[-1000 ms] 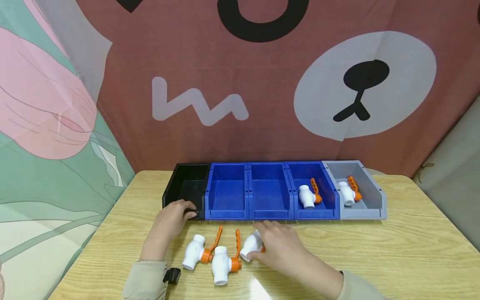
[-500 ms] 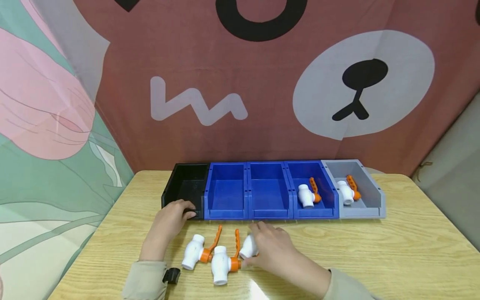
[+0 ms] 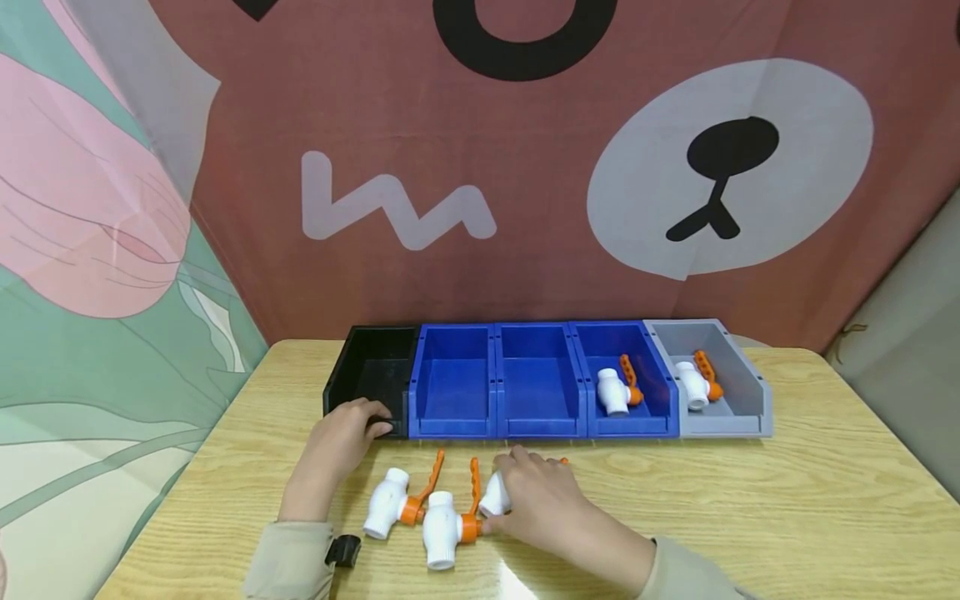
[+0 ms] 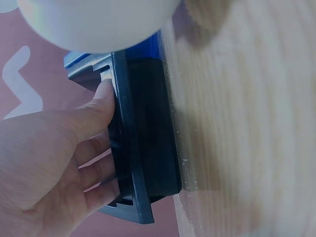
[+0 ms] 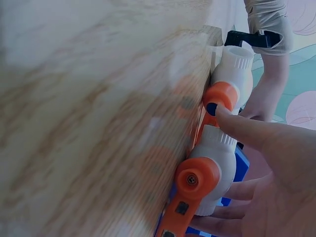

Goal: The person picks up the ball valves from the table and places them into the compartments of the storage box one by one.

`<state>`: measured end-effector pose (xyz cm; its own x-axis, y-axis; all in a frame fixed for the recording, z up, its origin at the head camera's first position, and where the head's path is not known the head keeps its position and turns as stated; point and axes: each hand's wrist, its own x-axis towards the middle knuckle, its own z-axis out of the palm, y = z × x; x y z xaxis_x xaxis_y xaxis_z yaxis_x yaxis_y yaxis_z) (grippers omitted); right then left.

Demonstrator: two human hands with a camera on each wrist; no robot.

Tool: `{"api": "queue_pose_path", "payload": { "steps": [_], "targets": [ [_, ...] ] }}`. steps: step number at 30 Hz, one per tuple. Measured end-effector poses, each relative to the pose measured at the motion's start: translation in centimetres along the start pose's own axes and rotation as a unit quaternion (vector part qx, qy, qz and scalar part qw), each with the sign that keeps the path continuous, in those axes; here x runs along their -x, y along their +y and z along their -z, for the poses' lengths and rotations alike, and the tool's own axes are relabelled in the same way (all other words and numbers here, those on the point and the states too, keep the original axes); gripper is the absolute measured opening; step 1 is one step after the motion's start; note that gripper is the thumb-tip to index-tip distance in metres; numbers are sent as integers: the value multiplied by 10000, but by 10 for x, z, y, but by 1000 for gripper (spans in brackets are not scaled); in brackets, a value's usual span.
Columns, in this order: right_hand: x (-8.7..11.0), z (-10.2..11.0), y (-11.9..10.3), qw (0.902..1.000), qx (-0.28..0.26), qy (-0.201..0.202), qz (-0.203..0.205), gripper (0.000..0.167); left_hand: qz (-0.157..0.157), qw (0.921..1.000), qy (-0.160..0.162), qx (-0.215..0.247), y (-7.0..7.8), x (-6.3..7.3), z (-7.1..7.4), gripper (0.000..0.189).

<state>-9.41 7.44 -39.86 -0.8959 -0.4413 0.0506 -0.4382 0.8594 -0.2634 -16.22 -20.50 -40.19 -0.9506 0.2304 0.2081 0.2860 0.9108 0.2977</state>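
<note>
My left hand [image 3: 343, 442] holds the front edge of the black bin [image 3: 371, 375], its thumb on the rim and its fingers inside the bin in the left wrist view. My right hand [image 3: 543, 500] is curled over a white ball valve [image 3: 496, 495] with an orange handle, covering most of it from above. In the right wrist view its fingers lie behind this valve's body [image 5: 224, 163], and the thumb reaches the orange hub of the neighbouring valve [image 3: 441, 533]. A third ball valve [image 3: 387, 504] lies to the left on the table.
Beside the black bin stand an unfilled blue bin [image 3: 455, 379], another blue bin [image 3: 536, 379], a third blue bin [image 3: 609, 342] with one valve, and a grey bin [image 3: 738, 427] with one valve. A printed cloth [image 3: 540, 275] hangs behind the wooden table [image 3: 787, 500].
My right hand has shifted left, and the valve under it sits slightly further left, its orange handle tip now showing beyond the knuckles. The left hand stays on the black bin.
</note>
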Motion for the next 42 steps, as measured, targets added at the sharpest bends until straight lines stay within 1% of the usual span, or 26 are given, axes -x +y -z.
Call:
{"api": "queue_pose_path", "payload": {
  "steps": [3,11,16,20,28,38,42],
  "targets": [
    [0,1,0,10000,-22,5,4,72,6,10000,-10,1,0,0,0,10],
    [2,5,0,9999,-67,88,15,74,5,10000,-10,9,1,0,0,10],
    [4,6,-1,9997,71,177,142,68,-34,10000,30,13,1,0,0,10],
    [5,7,-1,9991,177,249,282,65,-2,10000,16,9,1,0,0,10],
    [8,12,-1,9980,420,229,424,62,15,10000,-28,-16,1,1,1,10],
    [10,27,-5,9951,710,169,671,59,-10,10000,-25,-13,1,0,1,11],
    [9,33,-3,9926,835,247,847,55,-9,10000,-24,-13,2,0,2,10]
  ]
}}
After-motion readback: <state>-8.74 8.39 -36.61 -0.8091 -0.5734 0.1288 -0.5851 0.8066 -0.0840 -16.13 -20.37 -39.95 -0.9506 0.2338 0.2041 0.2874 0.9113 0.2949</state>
